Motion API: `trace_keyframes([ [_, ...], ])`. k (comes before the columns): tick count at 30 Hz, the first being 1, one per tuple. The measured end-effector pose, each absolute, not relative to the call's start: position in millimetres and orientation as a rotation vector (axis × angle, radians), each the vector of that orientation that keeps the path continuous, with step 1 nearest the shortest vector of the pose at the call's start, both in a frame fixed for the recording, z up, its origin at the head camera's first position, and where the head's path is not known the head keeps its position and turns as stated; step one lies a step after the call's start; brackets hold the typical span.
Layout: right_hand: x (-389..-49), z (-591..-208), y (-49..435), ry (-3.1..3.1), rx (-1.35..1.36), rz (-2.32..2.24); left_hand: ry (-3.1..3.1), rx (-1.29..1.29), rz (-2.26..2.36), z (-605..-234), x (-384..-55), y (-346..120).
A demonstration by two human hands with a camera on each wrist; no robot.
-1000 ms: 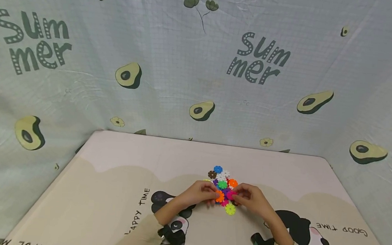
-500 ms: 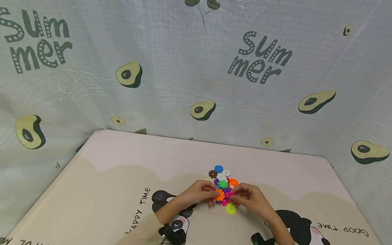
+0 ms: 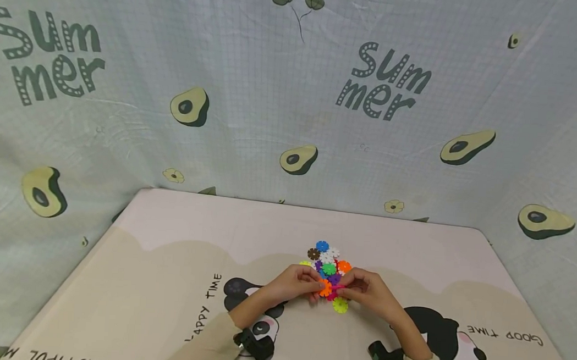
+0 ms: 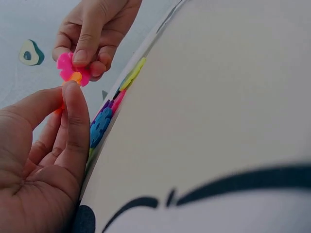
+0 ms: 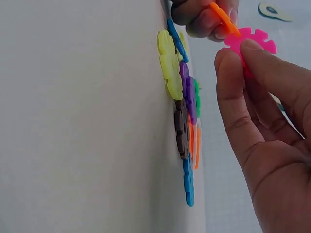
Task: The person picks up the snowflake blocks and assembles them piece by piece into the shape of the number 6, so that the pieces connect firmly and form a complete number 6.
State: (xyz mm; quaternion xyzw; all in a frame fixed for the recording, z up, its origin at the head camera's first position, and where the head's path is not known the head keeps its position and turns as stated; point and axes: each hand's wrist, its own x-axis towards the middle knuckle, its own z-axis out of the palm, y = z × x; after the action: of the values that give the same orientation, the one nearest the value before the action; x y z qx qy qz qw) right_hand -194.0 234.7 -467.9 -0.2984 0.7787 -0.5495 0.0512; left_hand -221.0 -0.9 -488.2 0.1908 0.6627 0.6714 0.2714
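My left hand [image 3: 292, 282] pinches an orange notched snowflake disc [image 3: 325, 288] between thumb and fingers. Opposite it, my right hand [image 3: 371, 292] pinches a pink snowflake disc [image 5: 260, 41] by its edge. The two discs meet at their rims, set crosswise to each other, with the orange edge at the pink disc's notches in the right wrist view. Fingertips hide part of both discs. Just beyond and under the hands lies a pile of snowflake discs, among them a green disc [image 3: 329, 269], a blue disc [image 3: 322, 246] and a yellow-green disc [image 3: 340, 305].
A cloth with panda prints [image 3: 259, 332] and lettering covers the table [image 3: 163, 282]. Behind it hangs a pale curtain [image 3: 244, 89] printed with avocados. Black wrist cameras, such as the left one [image 3: 258, 348], sit on both wrists.
The pink disc in my right hand has turned from showing its face to nearly edge-on in the head view. Both hands stay in about the same place.
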Motion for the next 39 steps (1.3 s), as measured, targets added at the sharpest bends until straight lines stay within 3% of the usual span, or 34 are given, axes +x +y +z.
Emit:
trace_keyframes([
  [20, -196.4, -472.2, 231.5, 2.339, -1.085, -1.762, 1.798, 0.675, 1.705, -485.9, -224.2, -3.9],
  [39, -193.5, -467.4, 230.9, 2.451, -0.902, -1.638, 1.746, 0.592, 1.749, -484.9, -221.1, -0.8],
])
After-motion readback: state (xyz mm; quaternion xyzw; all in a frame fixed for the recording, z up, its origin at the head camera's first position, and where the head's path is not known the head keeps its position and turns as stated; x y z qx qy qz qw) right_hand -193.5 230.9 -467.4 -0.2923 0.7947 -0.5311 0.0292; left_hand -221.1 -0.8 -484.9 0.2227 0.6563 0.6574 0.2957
